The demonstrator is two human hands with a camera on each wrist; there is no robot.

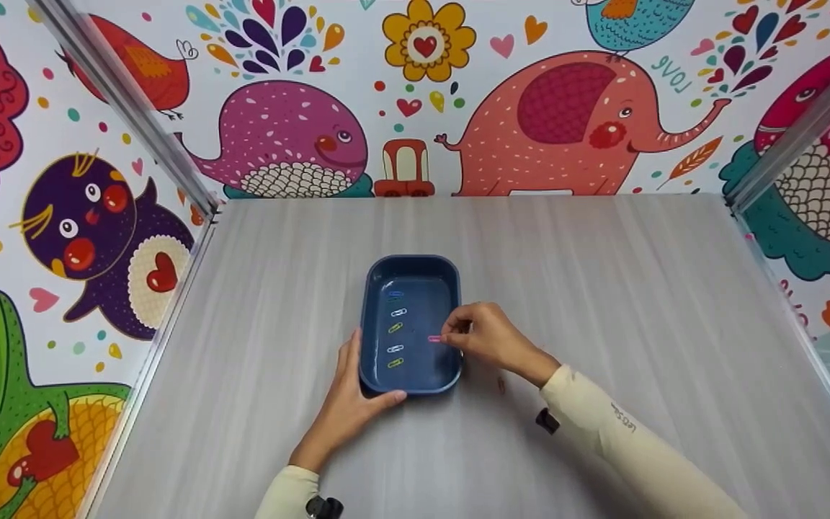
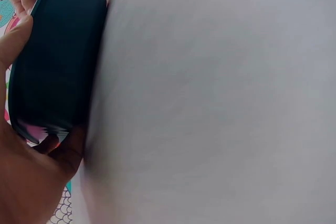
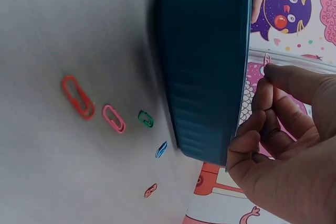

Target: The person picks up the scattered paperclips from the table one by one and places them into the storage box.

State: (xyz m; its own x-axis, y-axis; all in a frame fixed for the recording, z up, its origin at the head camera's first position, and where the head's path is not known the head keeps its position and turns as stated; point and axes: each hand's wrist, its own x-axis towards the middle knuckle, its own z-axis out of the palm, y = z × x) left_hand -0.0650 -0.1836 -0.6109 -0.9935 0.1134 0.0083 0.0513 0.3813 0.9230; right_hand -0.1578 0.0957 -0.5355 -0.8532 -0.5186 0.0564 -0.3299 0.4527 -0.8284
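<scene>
A dark blue tray [image 1: 367, 303] holds several paper clips in a column along its left half. Among them are a blue paper clip [image 1: 395, 294], a white paper clip [image 1: 398, 312] and a yellow paper clip [image 1: 395, 327]. My right hand [image 1: 491, 335] reaches over the tray's right rim, pinching a pink paper clip [image 1: 434, 339] between thumb and fingertip above the tray floor. At the near left corner, my left hand [image 1: 350, 404] grips the tray, thumb on the near wall and fingers along the left side.
Beside the tray, several loose clips lie on the table in the right wrist view, including a red paper clip [image 3: 77, 97], a green paper clip [image 3: 146, 119] and a blue paper clip [image 3: 161, 149]. Printed panels [image 1: 278, 137] wall the grey table [image 1: 602, 288] at the back and sides.
</scene>
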